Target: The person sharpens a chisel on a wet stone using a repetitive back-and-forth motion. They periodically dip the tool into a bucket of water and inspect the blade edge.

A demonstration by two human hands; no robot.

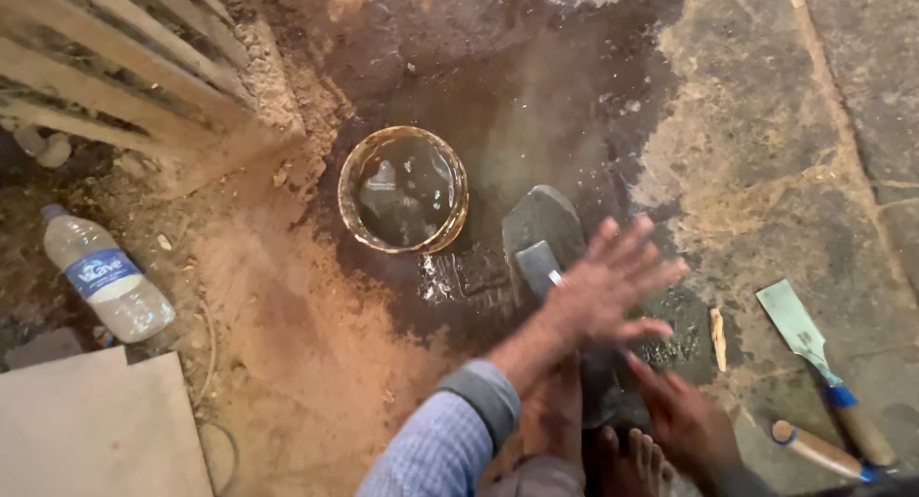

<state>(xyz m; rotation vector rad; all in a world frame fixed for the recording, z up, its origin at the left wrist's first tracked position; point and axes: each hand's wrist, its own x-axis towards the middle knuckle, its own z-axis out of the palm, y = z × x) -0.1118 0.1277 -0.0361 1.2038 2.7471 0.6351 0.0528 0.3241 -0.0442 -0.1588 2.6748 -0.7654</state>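
A person crouches over a wet floor. The left hand [613, 282], fingers spread flat, presses a chisel blade [539, 265] onto a dark sharpening stone [543, 224]; the right hand [684, 411] rests open beside it, empty. A water bowl [403, 189] sits near. Sharpening seems underway; steady flat pressure matters.

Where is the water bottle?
The plastic water bottle lies on the dirt at the far left of the head view, below the wooden slats and left of the water bowl.
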